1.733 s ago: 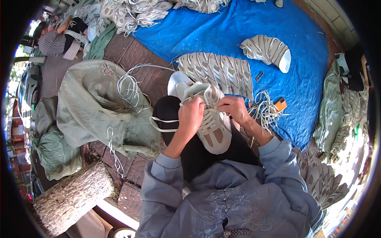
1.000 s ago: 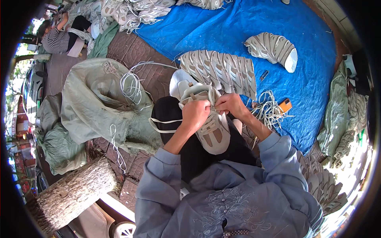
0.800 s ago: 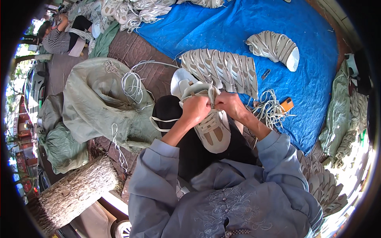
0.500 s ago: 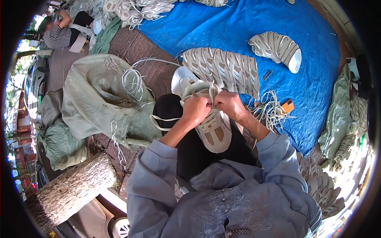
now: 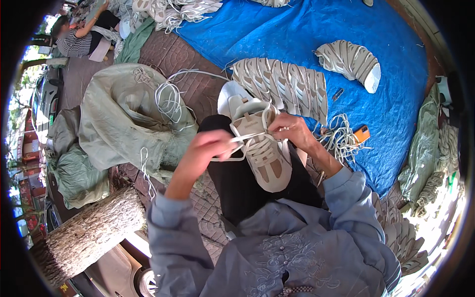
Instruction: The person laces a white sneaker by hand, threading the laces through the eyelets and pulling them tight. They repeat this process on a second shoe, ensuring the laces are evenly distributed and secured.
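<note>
A cream and tan shoe upper (image 5: 277,184) lies across my dark-trousered lap, its toe toward me and its laces crossed over the front. My left hand (image 5: 208,148), somewhat blurred, has drawn away to the left with its fingers closed on the white shoelace (image 5: 253,135). The lace runs taut from there to the top eyelets, and a loose loop hangs under the hand. At the upper's right edge, my right hand (image 5: 293,130) pinches lace near the top eyelets. Its fingertips are partly hidden.
Overlapping rows of shoe uppers (image 5: 282,89) lie ahead, partly on a blue tarp (image 5: 376,128). A lace bundle (image 5: 341,138) and an orange phone (image 5: 362,133) sit to the right. Left are a pale sack (image 5: 114,114) and a log (image 5: 94,232). Another person (image 5: 79,42) sits far left.
My left hand has moved left and down from the shoe's tongue, pulling lace out. My right hand has shifted slightly right, staying at the eyelets. The far person's arm has risen.
</note>
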`<state>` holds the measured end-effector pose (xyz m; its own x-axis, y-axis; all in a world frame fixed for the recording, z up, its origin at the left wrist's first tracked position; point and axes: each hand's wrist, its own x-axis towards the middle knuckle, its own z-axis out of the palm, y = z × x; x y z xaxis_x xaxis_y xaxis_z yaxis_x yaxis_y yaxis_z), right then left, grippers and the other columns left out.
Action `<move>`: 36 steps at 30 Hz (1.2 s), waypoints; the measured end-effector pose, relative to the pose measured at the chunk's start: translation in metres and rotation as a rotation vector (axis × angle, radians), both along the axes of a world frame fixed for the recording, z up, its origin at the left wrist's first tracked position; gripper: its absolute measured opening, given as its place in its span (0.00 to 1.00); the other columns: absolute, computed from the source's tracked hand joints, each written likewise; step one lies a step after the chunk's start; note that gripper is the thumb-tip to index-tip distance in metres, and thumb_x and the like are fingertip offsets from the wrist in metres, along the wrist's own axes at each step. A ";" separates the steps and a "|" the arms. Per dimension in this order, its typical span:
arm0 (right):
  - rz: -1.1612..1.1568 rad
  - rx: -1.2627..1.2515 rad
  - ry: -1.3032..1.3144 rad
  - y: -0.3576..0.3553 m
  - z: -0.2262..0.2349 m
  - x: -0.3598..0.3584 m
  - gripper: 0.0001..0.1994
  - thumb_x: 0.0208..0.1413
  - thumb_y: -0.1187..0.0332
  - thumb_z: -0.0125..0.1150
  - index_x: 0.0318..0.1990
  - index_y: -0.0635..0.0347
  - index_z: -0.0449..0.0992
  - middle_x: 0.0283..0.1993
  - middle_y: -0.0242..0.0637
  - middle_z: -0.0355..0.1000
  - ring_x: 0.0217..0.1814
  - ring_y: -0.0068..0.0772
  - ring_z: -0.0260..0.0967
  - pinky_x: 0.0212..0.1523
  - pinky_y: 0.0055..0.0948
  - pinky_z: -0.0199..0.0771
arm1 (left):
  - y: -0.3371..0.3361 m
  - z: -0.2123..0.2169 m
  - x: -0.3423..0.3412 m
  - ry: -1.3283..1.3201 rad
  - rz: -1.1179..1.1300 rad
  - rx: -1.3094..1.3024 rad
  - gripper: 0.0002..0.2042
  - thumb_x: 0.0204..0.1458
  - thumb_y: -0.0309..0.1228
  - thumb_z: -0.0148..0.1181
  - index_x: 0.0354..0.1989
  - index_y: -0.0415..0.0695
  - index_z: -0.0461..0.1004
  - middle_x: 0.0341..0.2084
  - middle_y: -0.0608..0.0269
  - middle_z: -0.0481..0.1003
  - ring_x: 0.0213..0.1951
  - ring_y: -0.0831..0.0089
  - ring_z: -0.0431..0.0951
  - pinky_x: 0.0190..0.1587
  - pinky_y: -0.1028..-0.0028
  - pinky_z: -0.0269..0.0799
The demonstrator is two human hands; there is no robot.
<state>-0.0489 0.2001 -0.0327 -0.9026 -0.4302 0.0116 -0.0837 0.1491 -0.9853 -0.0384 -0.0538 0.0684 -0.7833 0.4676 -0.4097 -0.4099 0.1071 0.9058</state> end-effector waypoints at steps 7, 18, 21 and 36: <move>0.145 0.077 0.662 -0.074 0.054 0.031 0.11 0.38 0.68 0.62 0.33 0.57 0.73 0.26 0.36 0.67 0.29 0.36 0.67 0.32 0.33 0.69 | 0.022 0.036 0.041 0.104 0.243 0.376 0.06 0.49 0.26 0.51 0.26 0.34 0.69 0.20 0.62 0.68 0.22 0.77 0.66 0.29 0.75 0.64; -0.432 -0.856 -0.252 0.091 0.043 -0.112 0.09 0.52 0.68 0.51 0.35 0.66 0.69 0.26 0.34 0.65 0.19 0.16 0.52 0.17 0.14 0.48 | -0.160 -0.025 0.014 0.250 1.067 1.302 0.05 0.54 0.23 0.45 0.37 0.35 0.65 0.35 0.55 0.68 0.31 0.74 0.69 0.37 0.74 0.70; -0.497 -0.891 -0.286 0.137 0.037 -0.123 0.09 0.53 0.67 0.52 0.36 0.65 0.69 0.26 0.33 0.65 0.21 0.18 0.53 0.17 0.16 0.49 | -0.225 -0.047 0.026 0.341 1.219 0.978 0.06 0.53 0.22 0.46 0.38 0.34 0.66 0.32 0.56 0.70 0.32 0.72 0.71 0.40 0.73 0.71; -0.760 -0.468 -0.154 0.232 0.040 -0.149 0.08 0.51 0.68 0.54 0.35 0.64 0.73 0.29 0.33 0.69 0.23 0.16 0.58 0.19 0.15 0.53 | -0.188 -0.058 0.015 0.325 1.116 -0.095 0.11 0.47 0.22 0.53 0.40 0.35 0.70 0.26 0.63 0.72 0.25 0.76 0.71 0.32 0.76 0.71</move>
<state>-0.1976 0.4319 0.0074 -0.9475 0.3009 -0.1087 0.0111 -0.3086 -0.9511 -0.0231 -0.2416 0.0107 -0.8151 -0.5687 -0.1106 -0.0694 -0.0937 0.9932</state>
